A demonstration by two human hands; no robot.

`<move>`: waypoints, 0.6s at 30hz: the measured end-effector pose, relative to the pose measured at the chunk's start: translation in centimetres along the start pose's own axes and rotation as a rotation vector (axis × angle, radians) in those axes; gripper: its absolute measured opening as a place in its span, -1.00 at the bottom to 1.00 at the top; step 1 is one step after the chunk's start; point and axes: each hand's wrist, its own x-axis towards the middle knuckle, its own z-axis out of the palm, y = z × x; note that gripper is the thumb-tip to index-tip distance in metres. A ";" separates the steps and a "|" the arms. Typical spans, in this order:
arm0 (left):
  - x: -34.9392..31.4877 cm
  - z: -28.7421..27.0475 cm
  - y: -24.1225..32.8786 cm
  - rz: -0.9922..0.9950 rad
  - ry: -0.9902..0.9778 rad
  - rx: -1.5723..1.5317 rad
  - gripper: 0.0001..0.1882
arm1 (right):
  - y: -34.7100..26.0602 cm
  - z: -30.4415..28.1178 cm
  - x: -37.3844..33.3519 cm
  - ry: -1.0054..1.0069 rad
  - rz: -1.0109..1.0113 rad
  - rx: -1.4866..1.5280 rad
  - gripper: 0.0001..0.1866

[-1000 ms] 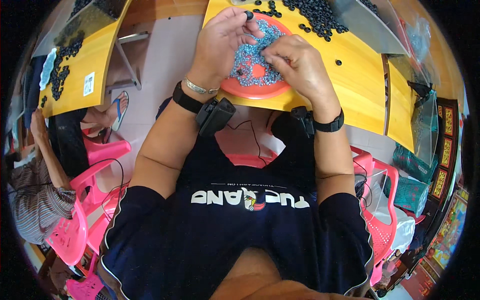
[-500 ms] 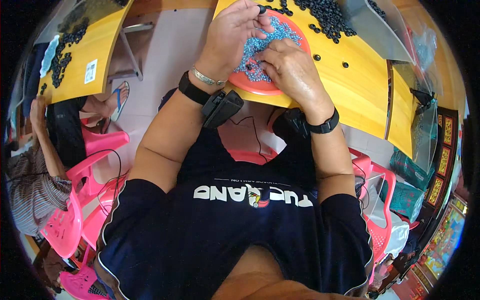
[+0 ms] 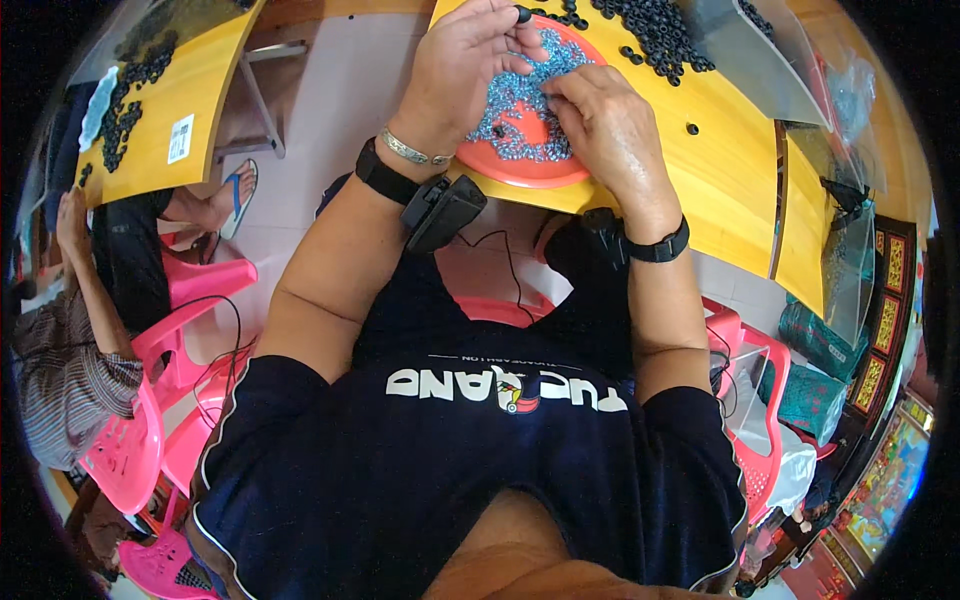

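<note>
My left hand [image 3: 470, 65] is raised over the left side of a red round plate [image 3: 500, 172], with a small black ring-like piece [image 3: 523, 14] pinched at its fingertips. Many small shiny silver-blue metal pieces [image 3: 535, 95] are spread over the plate, and a dark piece [image 3: 499, 131] lies among them. My right hand [image 3: 610, 125] reaches over the plate's right side. Its thumb and finger are pressed together just above the metal pieces; whether they hold one is too small to tell.
A heap of black ring-like pieces [image 3: 655, 40] lies on the yellow table [image 3: 735, 165] beyond the plate; a single one [image 3: 692, 129] sits apart. A grey tray [image 3: 735, 50] stands at the far right. At left, another person's hand [image 3: 73, 225] touches a second yellow table [image 3: 205, 90].
My right hand has shifted right and lifted slightly from the plate's middle, uncovering red plate and the dark piece. My left hand stays nearly still with the black piece.
</note>
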 end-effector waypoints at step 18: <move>0.3 -0.4 -0.3 -0.037 0.036 -0.013 -0.86 | -2.5 2.0 0.1 -0.062 -0.173 0.076 -0.94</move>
